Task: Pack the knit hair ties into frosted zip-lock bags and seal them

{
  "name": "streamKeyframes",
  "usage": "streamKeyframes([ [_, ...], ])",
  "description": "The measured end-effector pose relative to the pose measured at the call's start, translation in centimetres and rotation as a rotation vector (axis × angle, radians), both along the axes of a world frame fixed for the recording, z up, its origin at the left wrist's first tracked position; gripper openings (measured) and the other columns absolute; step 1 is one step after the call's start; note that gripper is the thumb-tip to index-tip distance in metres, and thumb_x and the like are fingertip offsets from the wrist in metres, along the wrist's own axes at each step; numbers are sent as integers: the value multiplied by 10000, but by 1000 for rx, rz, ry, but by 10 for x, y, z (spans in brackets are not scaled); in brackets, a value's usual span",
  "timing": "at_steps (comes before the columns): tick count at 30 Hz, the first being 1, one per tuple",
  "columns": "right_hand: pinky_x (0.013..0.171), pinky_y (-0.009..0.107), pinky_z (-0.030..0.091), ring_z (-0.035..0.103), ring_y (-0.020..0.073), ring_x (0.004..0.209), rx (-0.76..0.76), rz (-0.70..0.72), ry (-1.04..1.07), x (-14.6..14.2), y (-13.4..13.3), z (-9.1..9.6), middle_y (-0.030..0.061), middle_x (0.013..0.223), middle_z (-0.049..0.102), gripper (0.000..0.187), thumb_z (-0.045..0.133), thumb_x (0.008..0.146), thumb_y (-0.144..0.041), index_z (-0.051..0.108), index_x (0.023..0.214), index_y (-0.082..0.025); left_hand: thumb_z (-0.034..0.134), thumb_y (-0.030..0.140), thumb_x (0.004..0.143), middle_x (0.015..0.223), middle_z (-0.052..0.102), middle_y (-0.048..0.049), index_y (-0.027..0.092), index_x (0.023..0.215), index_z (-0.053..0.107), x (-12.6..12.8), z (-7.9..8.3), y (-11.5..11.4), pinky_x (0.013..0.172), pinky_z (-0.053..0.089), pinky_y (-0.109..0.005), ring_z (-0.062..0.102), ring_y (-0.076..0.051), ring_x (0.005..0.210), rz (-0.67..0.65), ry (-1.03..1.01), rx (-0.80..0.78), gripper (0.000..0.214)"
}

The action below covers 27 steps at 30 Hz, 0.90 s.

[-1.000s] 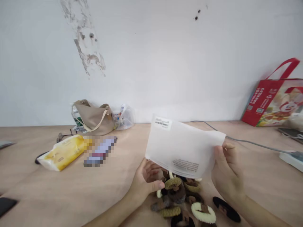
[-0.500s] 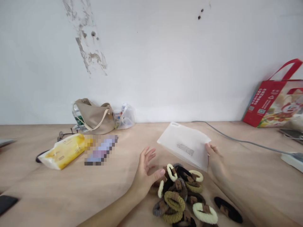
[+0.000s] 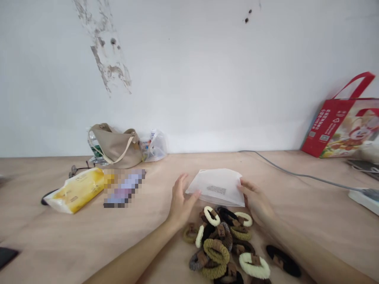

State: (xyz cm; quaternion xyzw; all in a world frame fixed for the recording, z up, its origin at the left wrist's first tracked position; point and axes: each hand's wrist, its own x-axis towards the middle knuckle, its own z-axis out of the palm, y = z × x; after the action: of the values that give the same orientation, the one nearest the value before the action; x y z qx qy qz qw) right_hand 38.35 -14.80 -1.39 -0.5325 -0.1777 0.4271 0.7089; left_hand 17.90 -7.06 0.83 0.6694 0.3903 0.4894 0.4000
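A frosted white plastic pouch (image 3: 217, 183) with small printed text lies between my two hands, just beyond a pile of hair ties. My left hand (image 3: 182, 201) is at the pouch's left edge, its thumb over the near corner and fingers behind. My right hand (image 3: 256, 197) pinches the pouch's right edge between thumb and fingers. Closer to me, fluffy hair ties in cream, black, grey and mustard lie heaped, among them a mustard hair tie (image 3: 216, 251) and a cream hair tie (image 3: 254, 265). A black hair tie (image 3: 283, 260) sits apart, beside my right forearm.
At the left are a yellow tissue pack (image 3: 79, 189), a blurred-out phone-shaped item (image 3: 126, 188), glasses and a beige handbag (image 3: 118, 144). A clear plastic bag (image 3: 156, 146) stands by the wall. Rightward are a grey cable (image 3: 284, 170), a power strip (image 3: 363, 200) and a red shopping bag (image 3: 328, 126).
The pouch has come nearer and lower, and now lies flatter. My left hand has moved up from beside the hair ties to the pouch's left edge.
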Motion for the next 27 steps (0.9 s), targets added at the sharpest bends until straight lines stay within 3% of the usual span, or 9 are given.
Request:
streamKeyframes([
  [3,780,386,520,605,192,936,22,-43,-35,4,10,-3,66,1139,583,265,559,907,-306,559,1136,-172,612,340,782,1311,524,-180,176,1182,509,5,-4,16,989,407,-457,491,-307,1224,-13,-31,-143,444],
  [6,796,400,514,606,197,947,56,-63,-56,1,14,-5,70,1148,584,277,562,905,-303,555,1147,-169,582,345,806,1255,579,-171,176,1141,511,6,-6,19,979,426,-393,541,-264,1181,-27,-71,-214,383],
  [12,790,347,534,648,235,938,57,-7,-20,-14,-9,0,-1,1014,695,419,688,750,-389,584,1143,-289,645,430,742,1177,631,-109,189,1025,559,-7,0,-14,980,424,-368,562,-245,1148,-69,-108,-258,382],
  [19,818,354,532,649,257,985,18,63,30,-29,-47,-1,10,1108,688,505,733,680,-436,624,1149,-283,671,467,729,1068,659,-81,183,965,618,-32,-1,-52,934,447,-355,590,-255,1068,-67,-84,-280,373],
  [24,868,323,502,601,251,1081,23,101,54,-33,-61,-5,8,1147,673,507,762,655,-442,648,1122,-283,675,468,732,1016,663,-71,188,986,604,-42,-6,-63,781,509,-325,637,-238,901,-114,-86,-328,385],
  [27,873,344,500,594,254,1093,45,121,81,-31,-56,-3,11,1150,672,495,747,670,-461,648,1122,-284,648,430,757,1030,657,-83,192,1002,597,-41,-4,-60,738,520,-338,637,-237,860,-112,-3,-242,346],
])
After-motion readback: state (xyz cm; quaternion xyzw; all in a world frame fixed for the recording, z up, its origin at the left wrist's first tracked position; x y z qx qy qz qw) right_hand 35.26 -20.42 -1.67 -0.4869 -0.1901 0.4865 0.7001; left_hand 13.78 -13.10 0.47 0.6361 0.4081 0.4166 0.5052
